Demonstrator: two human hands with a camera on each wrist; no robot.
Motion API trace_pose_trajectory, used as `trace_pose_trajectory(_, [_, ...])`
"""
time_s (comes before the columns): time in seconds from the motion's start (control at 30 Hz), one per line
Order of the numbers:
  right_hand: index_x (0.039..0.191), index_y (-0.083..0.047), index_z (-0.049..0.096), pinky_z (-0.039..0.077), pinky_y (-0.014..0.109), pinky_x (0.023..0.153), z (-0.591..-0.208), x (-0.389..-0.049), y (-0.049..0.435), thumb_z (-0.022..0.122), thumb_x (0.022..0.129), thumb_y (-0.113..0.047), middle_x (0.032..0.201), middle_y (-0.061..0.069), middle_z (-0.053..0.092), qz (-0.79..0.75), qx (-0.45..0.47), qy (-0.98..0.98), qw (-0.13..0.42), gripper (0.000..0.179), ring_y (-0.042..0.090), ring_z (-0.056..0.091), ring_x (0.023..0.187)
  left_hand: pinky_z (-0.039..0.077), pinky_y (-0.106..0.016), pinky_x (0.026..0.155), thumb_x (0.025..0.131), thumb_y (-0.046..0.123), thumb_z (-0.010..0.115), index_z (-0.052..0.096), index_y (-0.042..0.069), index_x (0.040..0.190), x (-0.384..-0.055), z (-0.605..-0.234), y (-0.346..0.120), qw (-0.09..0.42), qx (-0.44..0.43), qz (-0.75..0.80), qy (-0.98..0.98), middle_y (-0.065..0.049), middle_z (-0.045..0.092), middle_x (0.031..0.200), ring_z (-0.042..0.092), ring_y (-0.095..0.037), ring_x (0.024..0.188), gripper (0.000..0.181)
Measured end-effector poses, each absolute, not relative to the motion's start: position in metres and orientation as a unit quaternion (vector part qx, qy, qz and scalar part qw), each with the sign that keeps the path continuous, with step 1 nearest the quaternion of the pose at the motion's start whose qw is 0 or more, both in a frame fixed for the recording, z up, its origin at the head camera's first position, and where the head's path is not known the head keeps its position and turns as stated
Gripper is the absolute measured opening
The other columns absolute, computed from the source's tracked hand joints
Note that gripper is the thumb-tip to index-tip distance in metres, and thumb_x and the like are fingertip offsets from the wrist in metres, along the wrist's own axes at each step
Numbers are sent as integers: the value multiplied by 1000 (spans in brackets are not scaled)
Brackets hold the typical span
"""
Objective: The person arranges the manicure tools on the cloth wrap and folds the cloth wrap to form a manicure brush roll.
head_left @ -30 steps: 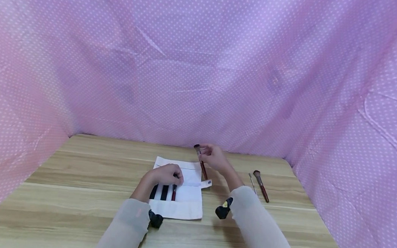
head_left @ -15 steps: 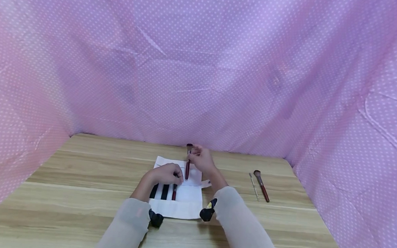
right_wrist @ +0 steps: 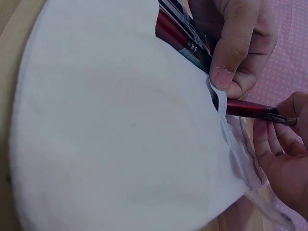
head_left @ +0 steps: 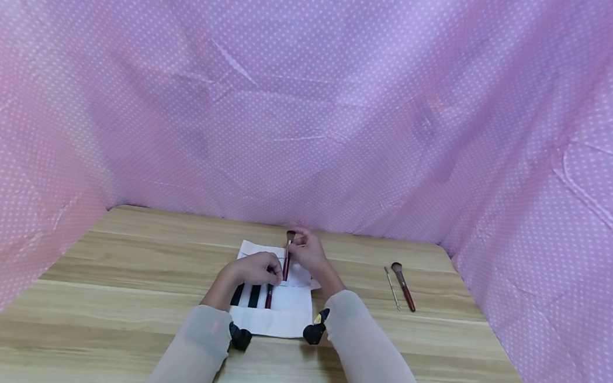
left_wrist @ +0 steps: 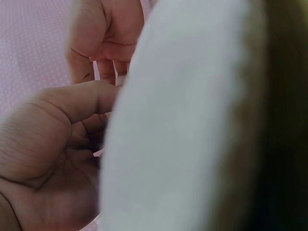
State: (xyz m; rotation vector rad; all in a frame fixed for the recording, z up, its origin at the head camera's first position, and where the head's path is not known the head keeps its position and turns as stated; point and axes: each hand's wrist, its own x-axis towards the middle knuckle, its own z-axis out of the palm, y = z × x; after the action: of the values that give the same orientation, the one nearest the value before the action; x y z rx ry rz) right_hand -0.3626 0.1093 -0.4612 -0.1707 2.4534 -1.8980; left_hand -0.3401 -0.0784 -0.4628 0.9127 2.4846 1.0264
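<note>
A pink dotted cloth (head_left: 309, 145) hangs behind my desk (head_left: 119, 320), where the white case (head_left: 272, 323) lies open. Its stretchy band (right_wrist: 230, 137) is pinched in my left hand (head_left: 253, 267), and my right hand (head_left: 309, 253) holds a red brush (head_left: 287, 265) over the case, handle end right at that band. A second brush (head_left: 403, 288) and a thin stick (head_left: 392, 289) lie to the right.

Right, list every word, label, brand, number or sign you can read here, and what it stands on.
Nothing can be read in any view.
Held makeup brush, in the right hand: no legible lettering.
Tucked makeup brush, in the white brush roll: pale marks near its ferrule, too small to tell print from glare.
Loose makeup brush and thin metal tool: too small to read.
</note>
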Motion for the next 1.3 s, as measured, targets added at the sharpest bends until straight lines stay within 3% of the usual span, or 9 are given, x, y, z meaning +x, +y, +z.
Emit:
trace_pose_trajectory(0.3, [136, -3, 59, 57, 29, 69, -463, -360, 115, 65, 91, 3, 93, 10, 65, -597, -56, 797, 74, 45, 18, 65, 72, 45, -35, 86, 91, 2, 68, 72, 10, 86, -340, -463, -79, 160, 308, 364, 864, -1, 60, 102, 54, -15, 92, 11])
trace_pose_trajectory(0.63, [127, -2, 60, 58, 32, 77, -458, -355, 124, 65, 93, -1, 99, 10, 62, -568, -77, 808, 135, 34, 20, 67, 83, 46, -37, 87, 93, 2, 68, 71, 9, 86, -339, -462, -78, 161, 300, 367, 866, -1, 60, 100, 54, -16, 90, 11])
trace_pose_trajectory(0.83, [117, 2, 68, 54, 28, 79, -460, -355, 127, 70, 90, 0, 100, 8, 66, -540, -105, 825, 132, 27, 17, 63, 89, 45, -38, 89, 94, 2, 68, 71, 10, 87, -339, -463, -79, 159, 305, 363, 866, -2, 60, 100, 54, -16, 92, 11])
trace_pose_trajectory(1.0, [111, -1, 73, 52, 26, 79, -461, -355, 128, 71, 94, -3, 101, 6, 70, -524, -112, 836, 118, 18, 15, 62, 90, 45, -38, 90, 94, 3, 68, 71, 10, 87, -340, -464, -79, 156, 307, 360, 867, -1, 60, 100, 54, -15, 92, 10])
trace_pose_trajectory(1.3, [99, -1, 76, 53, 25, 67, -462, -355, 129, 74, 92, -4, 85, 3, 73, -496, -129, 851, 117, 8, 11, 65, 73, 45, -41, 92, 93, 2, 68, 71, 10, 86, -341, -465, -79, 150, 309, 361, 867, -1, 61, 100, 54, -16, 94, 11])
